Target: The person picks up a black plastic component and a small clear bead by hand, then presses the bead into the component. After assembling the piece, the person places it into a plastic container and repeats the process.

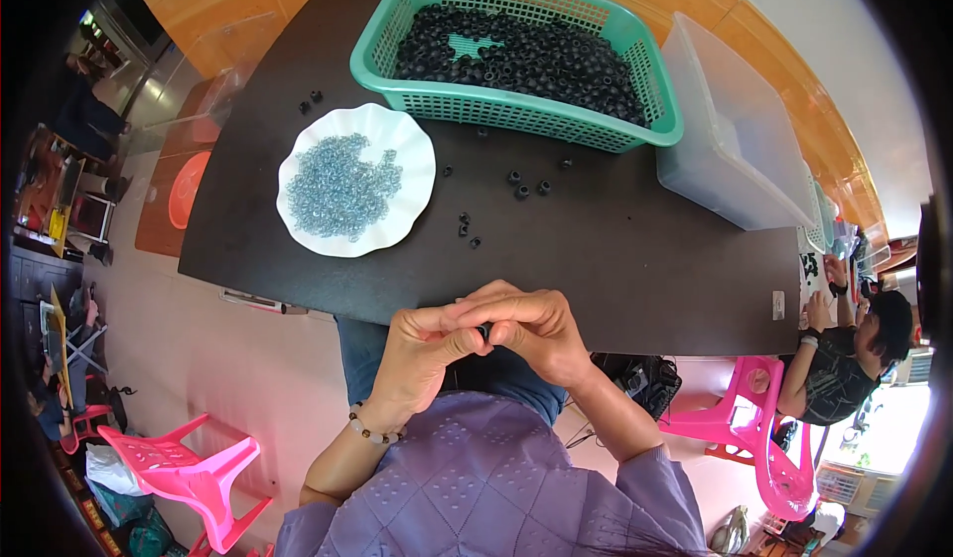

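Close to the table's near edge, my left hand (425,347) and my right hand (541,337) meet with fingertips together. Both pinch one small black ring-shaped part (484,332) between thumbs and fingers; most of it is hidden by the fingertips. Beyond my hands, to the left, lies a white wavy-rimmed plate (415,192) with many small clear bluish pieces (338,185) heaped on it. A green plastic basket (516,110) at the back holds a large mass of similar black parts (526,56). Several loose black parts (522,192) are scattered on the table between plate and basket.
The dark brown table (635,279) spans the middle. A translucent plastic bin (730,150) stands right of the basket. Pink plastic chairs (194,468) are at lower left and right. Another person (849,358) sits at the far right; other people are at the left.
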The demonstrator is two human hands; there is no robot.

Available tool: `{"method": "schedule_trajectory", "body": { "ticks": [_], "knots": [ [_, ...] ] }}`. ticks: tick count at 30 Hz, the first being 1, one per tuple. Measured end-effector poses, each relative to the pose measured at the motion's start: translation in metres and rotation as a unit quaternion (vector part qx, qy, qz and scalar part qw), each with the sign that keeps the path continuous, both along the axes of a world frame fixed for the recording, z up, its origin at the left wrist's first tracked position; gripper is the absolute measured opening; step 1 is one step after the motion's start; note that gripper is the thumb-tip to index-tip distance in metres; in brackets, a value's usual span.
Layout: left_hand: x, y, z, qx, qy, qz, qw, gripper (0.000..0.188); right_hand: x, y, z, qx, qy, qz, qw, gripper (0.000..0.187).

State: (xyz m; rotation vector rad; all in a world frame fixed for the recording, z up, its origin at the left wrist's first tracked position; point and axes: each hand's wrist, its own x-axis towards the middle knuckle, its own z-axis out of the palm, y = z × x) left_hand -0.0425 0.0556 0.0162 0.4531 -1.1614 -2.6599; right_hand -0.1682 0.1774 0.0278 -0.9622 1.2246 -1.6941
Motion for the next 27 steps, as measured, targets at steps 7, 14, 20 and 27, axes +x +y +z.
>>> {"method": "schedule_trajectory", "body": {
  "ticks": [7,14,20,27],
  "knots": [
    [-0.009,-0.006,-0.001,0.113,0.033,-0.021,0.993,0.018,-0.006,-0.005,0.010,0.035,-0.024,-0.007,0.999,0.038],
    [-0.014,-0.009,0.006,0.146,0.000,-0.009,0.989,0.016,-0.018,-0.009,0.020,0.050,0.155,-0.047,0.986,0.032],
    [-0.017,-0.010,0.004,0.109,0.007,-0.023,0.994,0.018,-0.027,-0.010,0.032,0.043,0.309,-0.067,0.948,0.026],
    [-0.020,-0.025,-0.003,-0.160,-0.024,0.094,0.982,0.018,-0.079,0.016,0.097,0.119,0.330,-0.250,0.903,0.017]
  ]
}}
